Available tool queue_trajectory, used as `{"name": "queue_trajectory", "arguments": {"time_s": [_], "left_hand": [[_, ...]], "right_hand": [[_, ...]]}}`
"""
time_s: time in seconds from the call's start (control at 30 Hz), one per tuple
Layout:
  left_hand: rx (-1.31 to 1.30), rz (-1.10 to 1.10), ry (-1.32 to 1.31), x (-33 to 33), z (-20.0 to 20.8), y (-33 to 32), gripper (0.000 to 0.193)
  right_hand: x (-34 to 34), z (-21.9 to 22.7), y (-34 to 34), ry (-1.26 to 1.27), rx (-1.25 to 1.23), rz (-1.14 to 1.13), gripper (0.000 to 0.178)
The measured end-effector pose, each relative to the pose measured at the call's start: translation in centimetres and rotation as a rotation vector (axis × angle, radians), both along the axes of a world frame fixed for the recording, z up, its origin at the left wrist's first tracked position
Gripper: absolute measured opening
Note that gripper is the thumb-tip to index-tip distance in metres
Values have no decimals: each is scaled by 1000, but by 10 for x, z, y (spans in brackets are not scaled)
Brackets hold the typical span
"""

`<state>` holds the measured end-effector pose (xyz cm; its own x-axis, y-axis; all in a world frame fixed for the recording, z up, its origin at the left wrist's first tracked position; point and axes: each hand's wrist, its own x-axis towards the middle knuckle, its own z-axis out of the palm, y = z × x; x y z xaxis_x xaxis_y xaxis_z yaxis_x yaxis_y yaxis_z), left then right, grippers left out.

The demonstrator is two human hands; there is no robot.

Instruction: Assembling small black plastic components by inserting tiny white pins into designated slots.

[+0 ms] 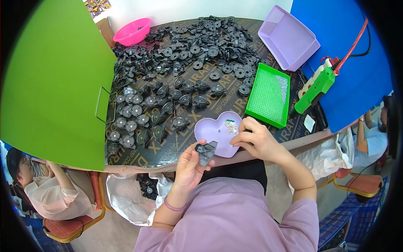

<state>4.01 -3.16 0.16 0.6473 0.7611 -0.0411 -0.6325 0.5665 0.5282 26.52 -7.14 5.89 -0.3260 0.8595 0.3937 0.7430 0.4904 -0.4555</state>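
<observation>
My left hand [187, 169] grips a dark grey moulded plastic part [206, 153] between thumb and fingers, just in front of the bowl. A lilac heart-shaped bowl [205, 127] sits near the table's front edge. Small silvery round discs [231, 129] lie in it, with a little green piece beside them. Over the bowl's right side, my right hand [263, 143] has thumb and forefinger pinched together. Whatever is between those fingertips is too small to make out.
Black plastic parts [184, 52] pile across the back; several with round centres [131, 110] stand at left. Right of the bowl are a green tray [263, 101] of small silvery pieces, a lilac basket [289, 40] and a green electric tool [317, 89]. A pink colander [133, 32] stands behind.
</observation>
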Motion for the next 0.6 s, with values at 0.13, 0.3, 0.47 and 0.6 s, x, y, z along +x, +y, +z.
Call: {"name": "queue_trajectory", "arguments": {"time_s": [0.13,0.3,0.47,0.6], "left_hand": [[48,-86,38,5,3,-7,42],[87,-125,41,4,7,-8,39],[80,-129,28,2,5,-8,39],[76,-85,34,3,7,-8,40]], "right_hand": [[-38,12,4,187,480,68,29],[-47,7,4,-21,575,122,28],[-45,12,1,10,416,148,27],[-34,22,-2,323,1,147,42]]}}
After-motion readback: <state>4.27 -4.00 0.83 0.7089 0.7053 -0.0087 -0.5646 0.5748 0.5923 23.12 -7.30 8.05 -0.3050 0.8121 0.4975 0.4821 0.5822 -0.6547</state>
